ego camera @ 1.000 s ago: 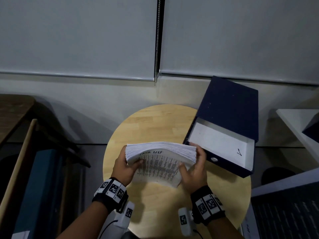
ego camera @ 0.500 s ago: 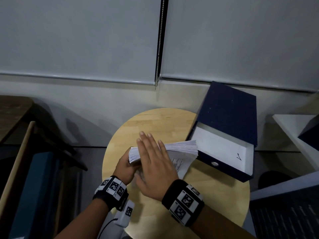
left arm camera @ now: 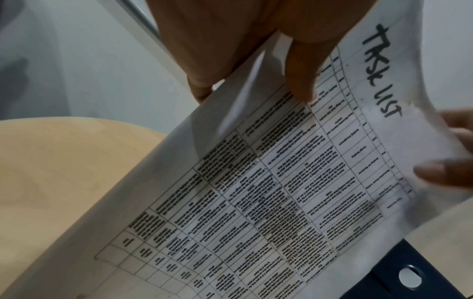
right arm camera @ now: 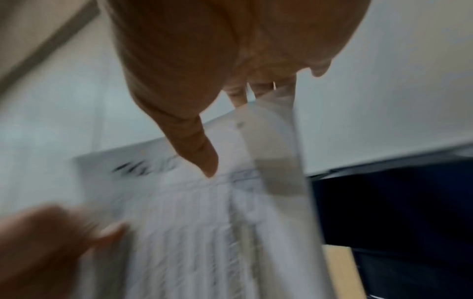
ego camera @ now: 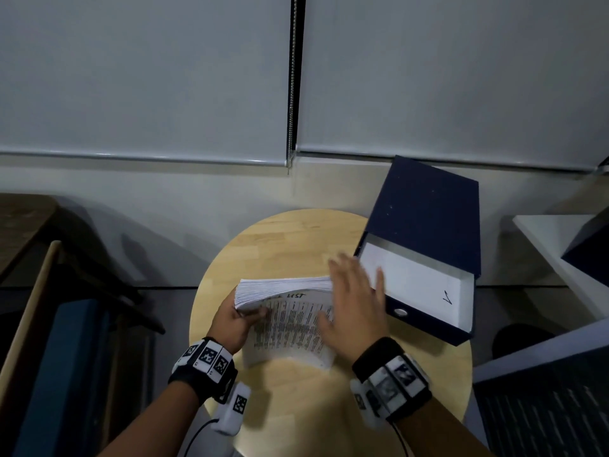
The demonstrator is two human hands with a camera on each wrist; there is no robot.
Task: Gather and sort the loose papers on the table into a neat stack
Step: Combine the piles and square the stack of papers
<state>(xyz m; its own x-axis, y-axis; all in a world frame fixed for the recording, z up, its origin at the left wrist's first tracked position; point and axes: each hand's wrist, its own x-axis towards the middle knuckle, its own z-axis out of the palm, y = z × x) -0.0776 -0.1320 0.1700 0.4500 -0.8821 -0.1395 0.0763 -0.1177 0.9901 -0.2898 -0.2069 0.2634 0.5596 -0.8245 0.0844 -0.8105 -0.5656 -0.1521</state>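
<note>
One paper stack, two hands, one binder.

Fingers on "TASK LIST" sheet

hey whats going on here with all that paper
A person is squaring up a thick stack of papers stood on edge on a round wooden table. The left hand grips the stack's left end, thumb on the front sheet, which is headed "TASK LIST". The right hand is open and flat against the stack's right side, blurred in the pictures. A dark blue binder lies on the table just to the right.
</note>
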